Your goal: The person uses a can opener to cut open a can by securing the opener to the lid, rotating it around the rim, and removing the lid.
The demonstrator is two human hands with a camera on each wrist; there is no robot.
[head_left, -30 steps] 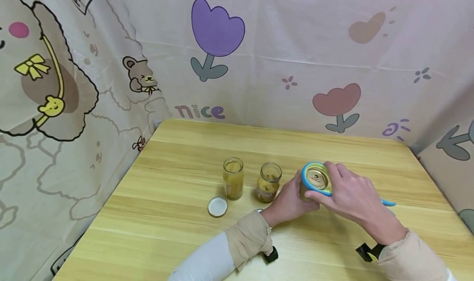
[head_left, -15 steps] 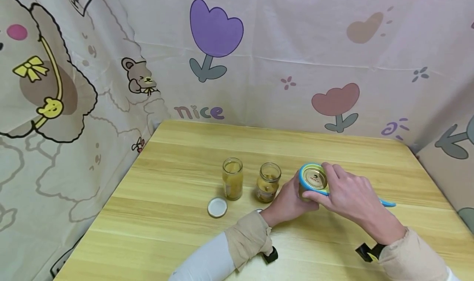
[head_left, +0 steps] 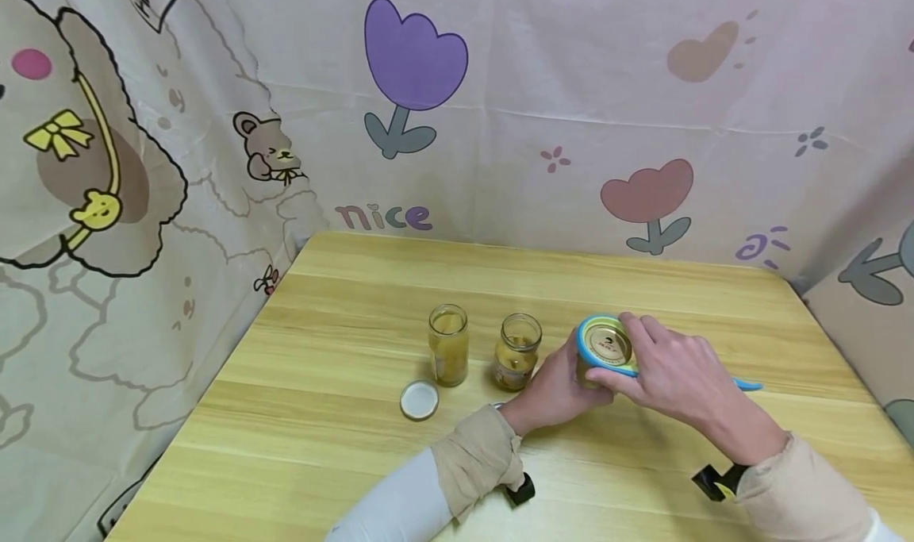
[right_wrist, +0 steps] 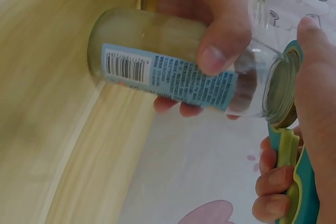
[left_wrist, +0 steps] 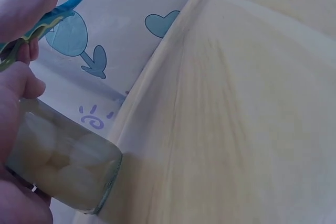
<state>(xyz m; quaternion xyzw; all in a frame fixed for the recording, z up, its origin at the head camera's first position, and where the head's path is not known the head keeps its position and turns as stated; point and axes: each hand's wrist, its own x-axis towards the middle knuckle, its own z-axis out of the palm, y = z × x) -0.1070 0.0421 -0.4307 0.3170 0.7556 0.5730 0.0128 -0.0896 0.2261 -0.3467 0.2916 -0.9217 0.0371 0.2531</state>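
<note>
My left hand [head_left: 560,387] grips a glass jar [right_wrist: 142,30] with pale chunks inside and a blue barcode label. A gold lid [head_left: 605,344] tops the jar. Around that lid sits a blue and yellow-green jar opener [right_wrist: 306,187], whose handle is held by my right hand [head_left: 678,383]. In the right wrist view, the right fingers [right_wrist: 274,182] curl round the handle. The jar's base is at the table surface; whether it touches is hard to tell. To the left stand two lidless jars, a tall jar [head_left: 449,347] and a shorter jar [head_left: 516,355], with yellowish contents.
A loose lid [head_left: 419,400] lies white side up on the wooden table [head_left: 321,447], in front of the tall jar. Another pale rim [head_left: 499,406] peeks out by my left wrist, mostly hidden. Printed cloth [head_left: 500,90] hangs behind and beside the table.
The lid and opener ring shifted slightly left at first. Since then the opener's handle tip has swung a little away from me, and my right wrist has moved slightly right. My left hand stays almost still.
</note>
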